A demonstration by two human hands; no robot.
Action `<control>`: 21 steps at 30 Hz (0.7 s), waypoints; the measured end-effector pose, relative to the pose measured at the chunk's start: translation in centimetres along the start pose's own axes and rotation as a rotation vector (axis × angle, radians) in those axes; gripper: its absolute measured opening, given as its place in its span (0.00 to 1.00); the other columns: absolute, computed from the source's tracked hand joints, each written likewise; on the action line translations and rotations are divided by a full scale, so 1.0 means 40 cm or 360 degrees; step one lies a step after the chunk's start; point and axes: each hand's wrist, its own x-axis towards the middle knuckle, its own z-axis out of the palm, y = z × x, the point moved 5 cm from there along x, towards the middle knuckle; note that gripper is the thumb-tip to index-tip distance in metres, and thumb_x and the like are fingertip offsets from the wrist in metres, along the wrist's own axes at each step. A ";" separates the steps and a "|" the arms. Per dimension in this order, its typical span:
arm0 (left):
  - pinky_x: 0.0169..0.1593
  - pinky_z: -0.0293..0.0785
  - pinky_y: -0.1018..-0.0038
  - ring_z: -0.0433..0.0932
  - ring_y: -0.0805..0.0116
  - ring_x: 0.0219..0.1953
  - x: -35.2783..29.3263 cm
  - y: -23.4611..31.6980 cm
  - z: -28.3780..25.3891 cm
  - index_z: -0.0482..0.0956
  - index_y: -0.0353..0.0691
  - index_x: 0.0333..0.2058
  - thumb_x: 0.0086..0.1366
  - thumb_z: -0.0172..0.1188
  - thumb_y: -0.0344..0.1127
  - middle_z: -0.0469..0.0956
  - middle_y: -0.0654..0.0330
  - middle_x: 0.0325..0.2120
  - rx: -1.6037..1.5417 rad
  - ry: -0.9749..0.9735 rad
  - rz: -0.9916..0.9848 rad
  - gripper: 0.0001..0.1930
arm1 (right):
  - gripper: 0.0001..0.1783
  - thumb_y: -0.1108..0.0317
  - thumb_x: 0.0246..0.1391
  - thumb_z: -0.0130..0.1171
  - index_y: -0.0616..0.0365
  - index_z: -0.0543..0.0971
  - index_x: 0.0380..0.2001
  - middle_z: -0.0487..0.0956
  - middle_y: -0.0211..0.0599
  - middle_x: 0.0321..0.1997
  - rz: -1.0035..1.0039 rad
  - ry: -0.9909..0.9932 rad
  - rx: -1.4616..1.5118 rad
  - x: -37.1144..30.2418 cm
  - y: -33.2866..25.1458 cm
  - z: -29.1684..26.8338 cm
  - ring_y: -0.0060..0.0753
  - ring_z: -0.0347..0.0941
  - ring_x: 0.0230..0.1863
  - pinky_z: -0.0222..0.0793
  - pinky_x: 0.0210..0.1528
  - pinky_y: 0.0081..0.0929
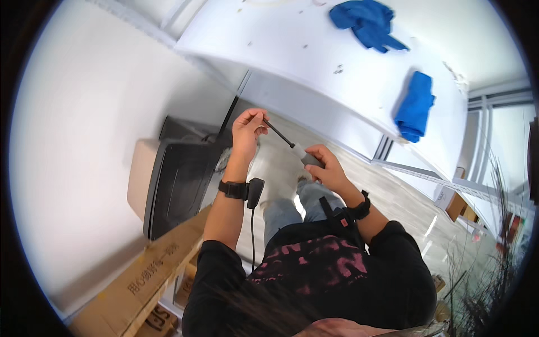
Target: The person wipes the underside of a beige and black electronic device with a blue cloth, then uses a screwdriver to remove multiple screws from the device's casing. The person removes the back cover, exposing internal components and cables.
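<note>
A screwdriver [279, 133] with a thin dark shaft and a grey handle is held between my two hands, in front of my body and short of the table. My right hand [330, 169] wraps round its handle, covering part of it. At the far end of the shaft, my left hand [247, 130] pinches the tip, so the tip itself is hidden by the fingers. The shaft slants up and to the left from the handle.
Beyond my hands stands a white table [292, 62], bearing a crumpled blue cloth [368, 23], a folded blue cloth [416, 106] and several small dark bits. To the left are a black bin-like container [178, 188] and a long cardboard box [135, 281] beside the wall.
</note>
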 end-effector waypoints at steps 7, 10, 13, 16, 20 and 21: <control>0.29 0.66 0.79 0.67 0.79 0.24 0.196 0.012 0.322 0.81 0.34 0.37 0.62 0.58 0.30 0.74 0.66 0.22 0.0877 -0.0091 0.0439 0.08 | 0.20 0.80 0.51 0.52 0.57 0.66 0.49 0.76 0.37 0.34 -0.0155 0.0522 0.0110 -0.155 -0.019 -0.256 0.18 0.67 0.19 0.57 0.16 0.13; 0.28 0.68 0.77 0.70 0.75 0.22 0.241 -0.011 0.373 0.81 0.35 0.36 0.60 0.59 0.30 0.76 0.63 0.20 0.1166 -0.0038 0.0630 0.07 | 0.19 0.80 0.50 0.55 0.58 0.67 0.47 0.75 0.33 0.35 -0.0115 0.0682 0.0212 -0.194 0.021 -0.297 0.16 0.66 0.18 0.56 0.16 0.14; 0.30 0.70 0.75 0.73 0.70 0.23 0.250 -0.018 0.402 0.80 0.35 0.34 0.59 0.58 0.30 0.78 0.60 0.22 0.1330 0.0002 0.0865 0.06 | 0.19 0.79 0.50 0.55 0.57 0.67 0.47 0.74 0.33 0.33 -0.0120 0.0737 0.0215 -0.222 0.061 -0.315 0.16 0.66 0.18 0.57 0.16 0.14; 0.32 0.71 0.71 0.75 0.64 0.27 0.250 -0.020 0.414 0.79 0.37 0.32 0.59 0.58 0.29 0.79 0.58 0.24 0.1432 -0.0010 0.1049 0.04 | 0.20 0.79 0.50 0.55 0.57 0.67 0.47 0.74 0.33 0.33 -0.0097 0.0755 0.0262 -0.228 0.074 -0.319 0.16 0.66 0.18 0.57 0.16 0.15; 0.35 0.71 0.69 0.75 0.62 0.31 0.240 -0.018 0.418 0.79 0.38 0.29 0.56 0.60 0.27 0.79 0.58 0.27 0.1376 0.0012 0.1235 0.02 | 0.20 0.79 0.50 0.56 0.57 0.67 0.48 0.74 0.33 0.33 -0.0108 0.0721 0.0249 -0.211 0.062 -0.307 0.16 0.66 0.19 0.58 0.16 0.15; 0.35 0.71 0.69 0.74 0.62 0.32 0.237 -0.018 0.417 0.79 0.38 0.29 0.56 0.60 0.26 0.79 0.58 0.28 0.1338 0.0018 0.1296 0.01 | 0.20 0.79 0.50 0.56 0.57 0.67 0.48 0.74 0.33 0.33 -0.0121 0.0719 0.0231 -0.206 0.062 -0.306 0.16 0.66 0.19 0.58 0.17 0.15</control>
